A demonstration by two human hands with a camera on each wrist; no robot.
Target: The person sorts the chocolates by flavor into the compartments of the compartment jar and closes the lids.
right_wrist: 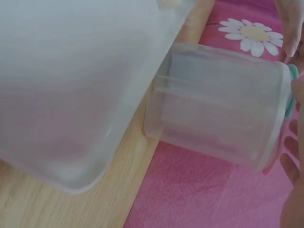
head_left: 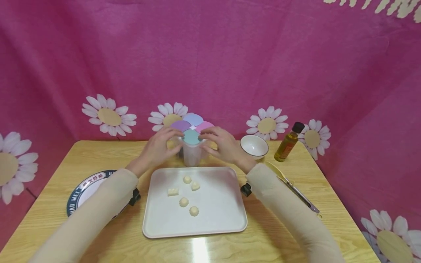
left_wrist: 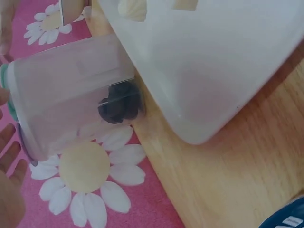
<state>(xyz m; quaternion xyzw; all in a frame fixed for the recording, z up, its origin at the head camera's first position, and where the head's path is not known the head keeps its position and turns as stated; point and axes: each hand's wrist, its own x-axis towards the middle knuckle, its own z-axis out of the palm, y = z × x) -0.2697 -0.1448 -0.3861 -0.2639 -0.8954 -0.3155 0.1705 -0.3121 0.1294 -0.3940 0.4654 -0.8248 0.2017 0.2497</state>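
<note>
A clear, compartmented storage canister [head_left: 192,155] stands behind the tray, topped by petal-like lids in green [head_left: 191,137], purple [head_left: 180,125], blue [head_left: 193,119] and pink [head_left: 204,126]. At the green lid's left edge are the fingertips of my left hand [head_left: 161,144], fingers spread and loosely bent. My right hand [head_left: 223,144] mirrors it on the right edge, its thumb low beside the canister. Dark round pieces [left_wrist: 119,102] lie at the bottom of one compartment in the left wrist view; their kind is unclear. The white tray [head_left: 217,212] carries several small pale molded pieces [head_left: 184,202].
A blue-rimmed plate [head_left: 75,197] sits at the left, partly behind my left sleeve. To the right stand a white bowl [head_left: 254,146] and a dark-capped oil bottle [head_left: 287,146]. Metal tongs [head_left: 300,195] lie near my right forearm. A pink flowered cloth [head_left: 210,65] hangs behind the table.
</note>
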